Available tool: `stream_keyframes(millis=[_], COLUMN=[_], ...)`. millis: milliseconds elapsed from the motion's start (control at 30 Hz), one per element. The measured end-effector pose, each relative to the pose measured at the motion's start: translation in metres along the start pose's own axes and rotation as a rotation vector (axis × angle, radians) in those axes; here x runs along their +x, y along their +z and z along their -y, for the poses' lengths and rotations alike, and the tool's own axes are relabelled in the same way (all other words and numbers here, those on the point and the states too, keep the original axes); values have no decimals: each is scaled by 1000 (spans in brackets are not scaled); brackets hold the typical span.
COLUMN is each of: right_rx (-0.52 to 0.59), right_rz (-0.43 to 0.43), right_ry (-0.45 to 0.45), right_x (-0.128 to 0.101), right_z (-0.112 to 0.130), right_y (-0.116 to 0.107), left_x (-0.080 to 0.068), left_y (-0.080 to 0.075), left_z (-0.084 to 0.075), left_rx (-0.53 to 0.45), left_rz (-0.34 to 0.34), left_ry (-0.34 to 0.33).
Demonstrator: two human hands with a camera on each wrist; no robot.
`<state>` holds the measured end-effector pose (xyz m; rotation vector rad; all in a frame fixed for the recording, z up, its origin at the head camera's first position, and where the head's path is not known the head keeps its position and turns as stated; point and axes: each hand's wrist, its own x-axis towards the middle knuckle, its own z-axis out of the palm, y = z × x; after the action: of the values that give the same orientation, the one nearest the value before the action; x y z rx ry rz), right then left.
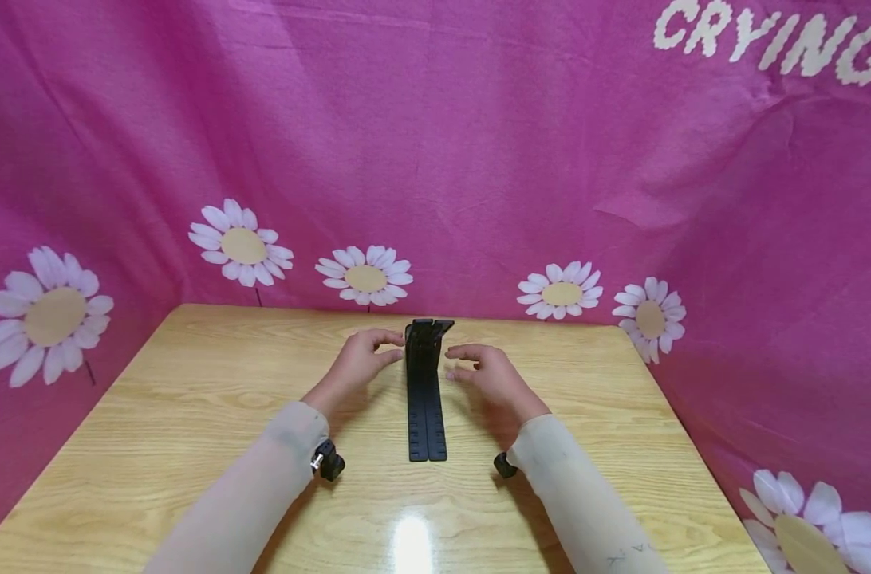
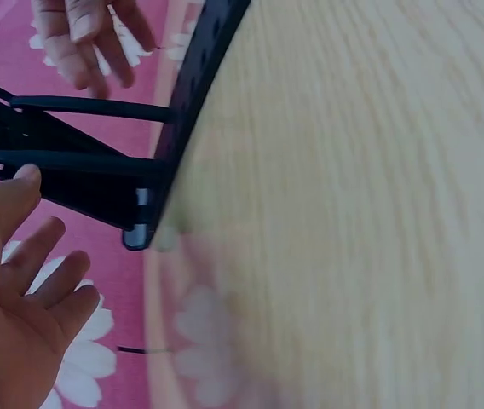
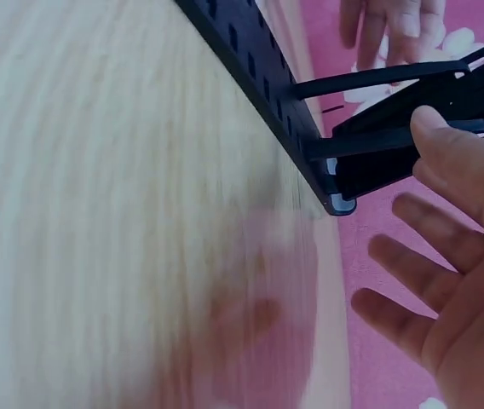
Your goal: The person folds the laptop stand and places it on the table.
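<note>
At the middle of the wooden table (image 1: 213,383) lies a black folding stand (image 1: 426,399), its long slotted base flat on the wood and running away from the person, its far end raised into a short upright part. Left hand (image 1: 360,359) sits just left of that raised end, fingers loosely spread and relaxed; in the left wrist view the thumb tip (image 2: 27,175) touches a black bar of the stand (image 2: 97,170), other fingers free, nothing gripped. Right hand (image 1: 489,373) sits just right of the raised end, fingers relaxed and slightly bent; in the right wrist view its thumb (image 3: 446,149) rests against the black arm of the stand (image 3: 370,158), palm open, rest of the fingers off it. Both hands flank the stand, neither closed round it. Pale sleeves cover both forearms, a small black wrist camera (image 1: 328,461) under the left one. Pink cloth (image 1: 478,143) with white daisies (image 1: 366,276) hangs behind and at both sides of the table; white letters "CRYING" (image 1: 773,40) at top right. Wrist views are blurred on the table surface.
</note>
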<state>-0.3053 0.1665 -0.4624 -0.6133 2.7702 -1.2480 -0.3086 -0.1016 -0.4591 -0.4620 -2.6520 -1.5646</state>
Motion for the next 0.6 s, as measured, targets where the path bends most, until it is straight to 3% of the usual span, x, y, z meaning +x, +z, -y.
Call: stream_keyframes(millis=[233,433,600], right_rx=[106,113,89], right_rz=[-30,-56,-59], right_ry=[46,37,27], right_x=[18,26,30], right_z=[-5,-5,-4], right_y=[5,15,19], left_x=[8,15,18], left_y=[11,17,20], left_z=[9,12,16], left_rx=[36,94,64], left_rz=[59,64,49], left_ry=[-9,41,37])
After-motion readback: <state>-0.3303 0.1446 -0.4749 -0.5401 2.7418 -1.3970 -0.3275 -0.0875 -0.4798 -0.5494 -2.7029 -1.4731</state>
